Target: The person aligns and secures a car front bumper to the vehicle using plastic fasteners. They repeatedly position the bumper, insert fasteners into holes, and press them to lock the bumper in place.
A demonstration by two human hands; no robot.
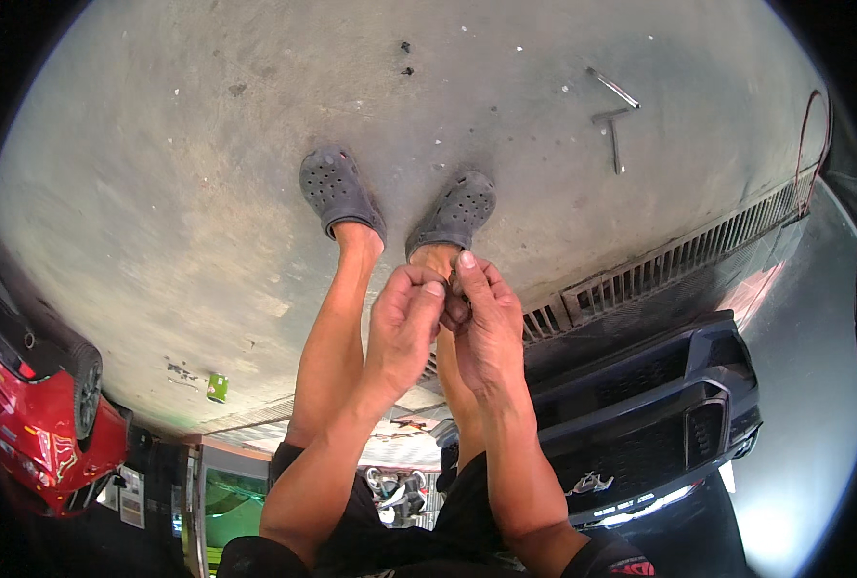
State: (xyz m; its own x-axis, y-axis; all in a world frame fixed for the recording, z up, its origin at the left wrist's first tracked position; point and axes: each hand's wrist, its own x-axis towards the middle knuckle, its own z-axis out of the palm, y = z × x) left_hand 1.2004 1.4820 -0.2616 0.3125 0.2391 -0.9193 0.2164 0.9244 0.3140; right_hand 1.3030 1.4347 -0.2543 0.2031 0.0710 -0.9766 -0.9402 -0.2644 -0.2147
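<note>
Two hands, one left hand and one right hand, are close together with their fingers bent. The fingertips meet or almost meet, and I cannot tell whether they pinch a little thing, because the fingers hide that spot. Nearest to the hands is the right shoe, just past the fingertips. The left shoe is past the hands too, a bit to the left. That makes two gray shoes with holes, both on the floor. Farther past the hands and off to the right lie two metal tools: one bar and one T-shaped tool. Two small black bits lie far past the hands. To the right of the hands runs one long drain cover, and nearer the body is one big black car bumper. One red car is far left of the hands, with one green packet between.
</note>
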